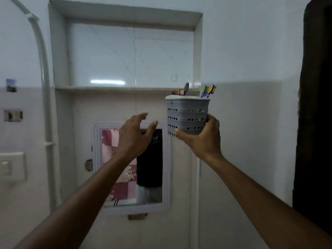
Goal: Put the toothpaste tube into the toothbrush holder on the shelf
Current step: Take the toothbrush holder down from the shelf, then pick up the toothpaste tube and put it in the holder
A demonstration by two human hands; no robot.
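Note:
My right hand (201, 139) grips a grey perforated toothbrush holder (187, 114) from below, holding it upright in the air just under the right end of the shelf (111, 88). Purple, yellow and green toothbrush ends (208, 90) stick out of its top. My left hand (134, 137) hovers open to the left of the holder, fingers spread, not touching it. I cannot make out a toothpaste tube; something reddish peeks over the holder's rim at the left.
The shelf is a recessed marble niche in the wall. Below it hangs a white-framed mirror (100, 169). A white pipe (45, 105) runs down the left wall. A dark door frame (316, 105) stands at the right edge.

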